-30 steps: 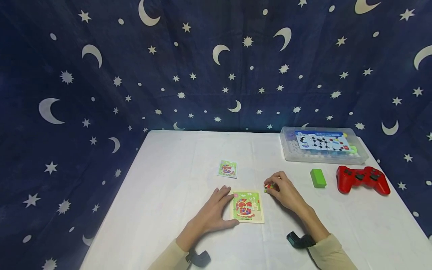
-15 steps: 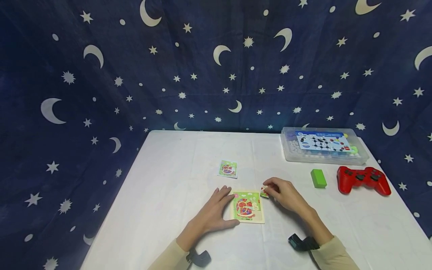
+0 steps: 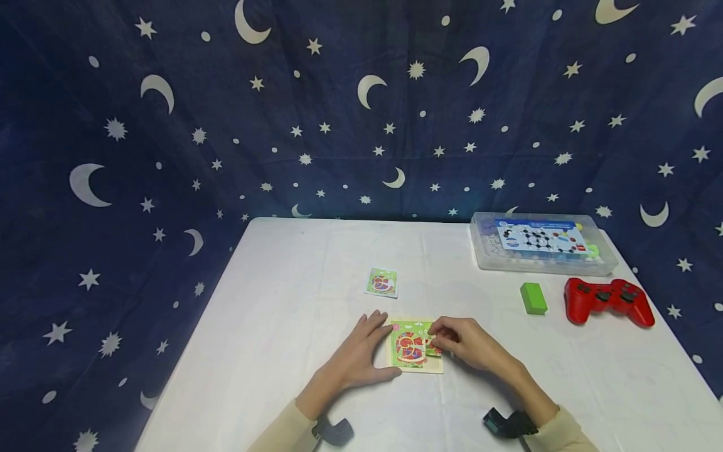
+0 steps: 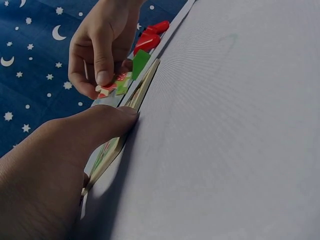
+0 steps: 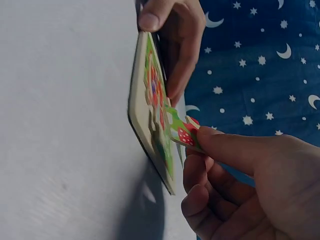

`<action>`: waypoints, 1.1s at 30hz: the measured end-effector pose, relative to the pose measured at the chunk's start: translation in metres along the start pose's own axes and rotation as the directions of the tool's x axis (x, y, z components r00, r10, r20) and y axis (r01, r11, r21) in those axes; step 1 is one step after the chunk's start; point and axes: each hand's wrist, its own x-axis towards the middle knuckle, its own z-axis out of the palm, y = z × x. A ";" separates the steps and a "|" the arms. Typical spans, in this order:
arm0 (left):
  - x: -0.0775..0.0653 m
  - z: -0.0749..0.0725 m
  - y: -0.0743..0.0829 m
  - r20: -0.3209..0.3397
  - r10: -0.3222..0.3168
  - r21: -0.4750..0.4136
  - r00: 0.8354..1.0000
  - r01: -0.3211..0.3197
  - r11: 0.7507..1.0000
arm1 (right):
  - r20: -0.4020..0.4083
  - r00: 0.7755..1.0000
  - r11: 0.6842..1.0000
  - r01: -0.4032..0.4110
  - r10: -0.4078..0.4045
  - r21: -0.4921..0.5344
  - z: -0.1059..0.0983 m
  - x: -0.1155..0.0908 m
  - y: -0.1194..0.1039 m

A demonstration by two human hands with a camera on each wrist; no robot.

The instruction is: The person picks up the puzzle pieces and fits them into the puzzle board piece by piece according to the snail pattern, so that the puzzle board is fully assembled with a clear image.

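A square wooden puzzle board (image 3: pixel 433 364) lies flat in front of me, its fitted pieces (image 3: pixel 408 348) forming a red and green picture. My left hand (image 3: pixel 357 359) rests around its left side, fingers long and spread, thumb along the near edge. In the left wrist view the thumb touches the board's edge (image 4: pixel 145 90). Between thumb and fingers, my right hand (image 3: pixel 473 344) pinches a green puzzle piece (image 5: pixel 184 135) with a red, white-dotted patch. That piece is tilted over the board's right side, overlapping the fitted pieces in the right wrist view.
A small picture card (image 3: pixel 381 283) lies beyond the board. To the right are a green block (image 3: pixel 533 299), a red game controller (image 3: pixel 609 302) and a clear plastic box (image 3: pixel 491 259) with a molecule label. A dark starry cloth (image 3: pixel 339 113) hangs behind the white table (image 3: pixel 294 276).
My right hand has moved left and nearer, carrying the puzzle piece from beside the board to over its right side. The left hand and board have stayed in place.
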 end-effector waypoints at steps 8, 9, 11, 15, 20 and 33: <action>-0.001 0.001 -0.001 0.002 0.003 0.003 1.000 -0.003 1.000 | 0.074 0.997 0.999 0.028 -0.030 0.027 0.009 -0.003 0.003; -0.001 0.001 -0.001 -0.001 0.005 0.003 1.000 -0.005 1.000 | 0.081 0.996 0.999 0.030 -0.032 0.026 0.011 -0.003 0.003; -0.001 0.001 -0.001 -0.006 0.010 0.005 1.000 -0.010 1.000 | 0.083 0.996 0.999 0.039 -0.040 0.020 0.013 -0.004 0.003; 0.000 0.001 -0.001 -0.012 0.014 0.011 1.000 -0.014 1.000 | 0.058 0.997 0.998 0.053 -0.051 -0.035 0.016 -0.003 0.002; 0.000 0.001 -0.001 -0.007 0.010 0.010 1.000 -0.010 1.000 | 0.027 0.997 0.993 0.073 -0.070 -0.095 0.020 -0.002 0.002; 0.001 0.001 0.000 -0.001 0.000 0.009 1.000 0.000 1.000 | 0.053 0.998 0.994 0.051 -0.046 -0.100 0.022 -0.002 0.002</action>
